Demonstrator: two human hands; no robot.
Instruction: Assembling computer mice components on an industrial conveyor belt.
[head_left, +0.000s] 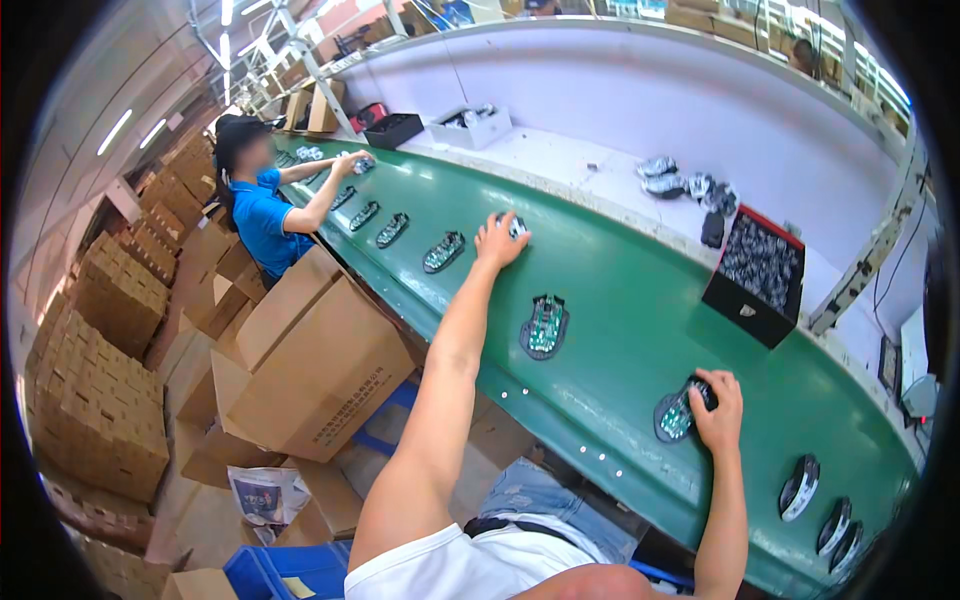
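My left arm reaches far over the green conveyor belt. My left hand is closed over a small dark and pale mouse part, mostly hidden under its fingers. On the right, my right hand grips a black curved piece, seemingly a mouse shell, at the edge of an open computer mouse base with a green circuit board. Between my hands lies another open mouse base, untouched. Further left sits one more base with its board.
Dark mouse shells lie on the belt at right. A black box of small dark parts and bagged pieces stand along the far ledge. A co-worker in blue handles pieces at left. Cardboard boxes crowd the near left side.
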